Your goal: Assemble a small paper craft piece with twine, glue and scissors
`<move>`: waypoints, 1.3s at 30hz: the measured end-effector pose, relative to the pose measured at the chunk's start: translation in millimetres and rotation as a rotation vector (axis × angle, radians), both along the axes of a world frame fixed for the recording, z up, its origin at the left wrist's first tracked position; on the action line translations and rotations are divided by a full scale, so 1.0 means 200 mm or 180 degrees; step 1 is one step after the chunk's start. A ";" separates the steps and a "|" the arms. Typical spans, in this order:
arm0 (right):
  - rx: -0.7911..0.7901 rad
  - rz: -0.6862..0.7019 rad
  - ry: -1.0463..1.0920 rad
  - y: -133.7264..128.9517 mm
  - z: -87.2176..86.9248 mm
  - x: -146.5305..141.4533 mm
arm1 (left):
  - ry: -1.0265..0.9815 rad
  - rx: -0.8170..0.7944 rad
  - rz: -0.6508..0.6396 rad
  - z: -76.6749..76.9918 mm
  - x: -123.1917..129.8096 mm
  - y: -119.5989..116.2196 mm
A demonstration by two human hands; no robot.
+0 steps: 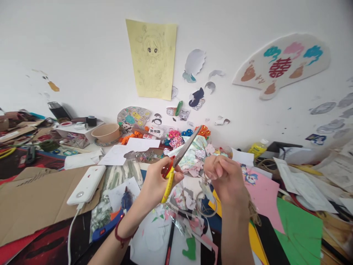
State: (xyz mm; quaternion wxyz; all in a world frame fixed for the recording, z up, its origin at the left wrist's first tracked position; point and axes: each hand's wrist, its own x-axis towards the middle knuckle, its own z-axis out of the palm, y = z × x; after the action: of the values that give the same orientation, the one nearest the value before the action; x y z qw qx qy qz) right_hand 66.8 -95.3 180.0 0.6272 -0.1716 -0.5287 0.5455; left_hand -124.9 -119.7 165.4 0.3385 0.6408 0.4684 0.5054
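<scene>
Yellow scissors (168, 186), left hand (156, 182), clear bag (117, 180) of strips, probably

The rear wall (82, 55) is white painted plaster, lit evenly by soft, diffuse light, and it darkens slightly toward the upper right corner. A pale yellow sheet (151, 59) with a pencil drawing of a cartoon figure is fixed at centre. To its right, a cream fan-shaped panel (281, 64) bears a red double-happiness character and blue and pink cloud motifs. Small paper cutouts (194, 97) are stuck below and between them. Grey cutouts (328, 117) run along the right side of the wall.
</scene>
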 end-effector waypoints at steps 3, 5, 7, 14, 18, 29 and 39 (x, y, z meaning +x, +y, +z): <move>-0.0090 -0.0017 0.0073 0.00 0.00 -0.01 | 0.0333 0.0067 0.0100 -0.04 -0.01 -0.02; -0.0086 -0.0016 0.0095 0.00 -0.01 -0.02 | 0.0510 0.0250 0.0084 -0.06 0.00 -0.03; -0.0059 -0.0009 0.0123 -0.01 -0.01 -0.03 | 0.0629 0.0414 0.0014 -0.07 0.01 -0.04; 0.0240 -0.0351 -0.0004 -0.01 -0.02 -0.07 | 0.0904 0.0128 0.0065 -0.08 0.05 -0.09; 0.0297 -0.0608 -0.0136 0.00 -0.03 -0.08 | 0.0916 -0.0057 0.0044 -0.06 0.08 -0.11; 0.0372 -0.0587 -0.0312 -0.01 -0.06 -0.11 | 0.0971 -0.0253 0.0105 -0.07 0.10 -0.12; 0.0597 -0.0718 -0.0445 0.01 -0.09 -0.09 | 0.0880 -0.0329 0.0080 -0.07 0.10 -0.11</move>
State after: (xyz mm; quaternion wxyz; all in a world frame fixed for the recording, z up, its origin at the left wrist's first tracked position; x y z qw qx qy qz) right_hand 49.0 -94.3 162.5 0.6594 -0.2082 -0.5971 0.4067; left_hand -103.9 -142.1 150.5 0.2971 0.6801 0.5439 0.3917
